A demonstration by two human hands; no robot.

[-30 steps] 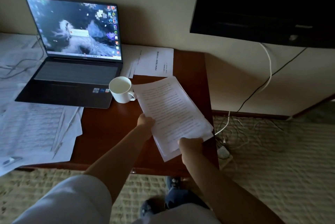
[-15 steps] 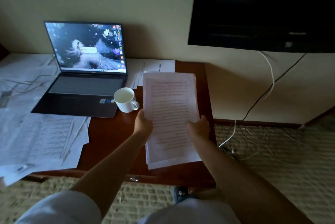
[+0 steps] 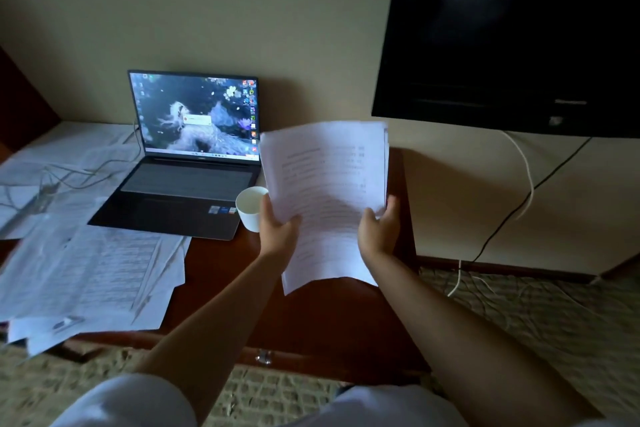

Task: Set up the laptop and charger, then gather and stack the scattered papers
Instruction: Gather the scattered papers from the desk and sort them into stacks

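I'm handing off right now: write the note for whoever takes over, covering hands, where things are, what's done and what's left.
Left hand and right hand each grip a side of the paper stack, held raised above the desk.
Laptop is open and lit at the back of the desk, with a cable at its left side; the charger is not clearly visible. White cup stands beside the laptop.
Left: loose papers cover the desk's left part; gather and stack them.

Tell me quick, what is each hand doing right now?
Left hand: grips the left edge of the stack of papers.
Right hand: grips its right edge.
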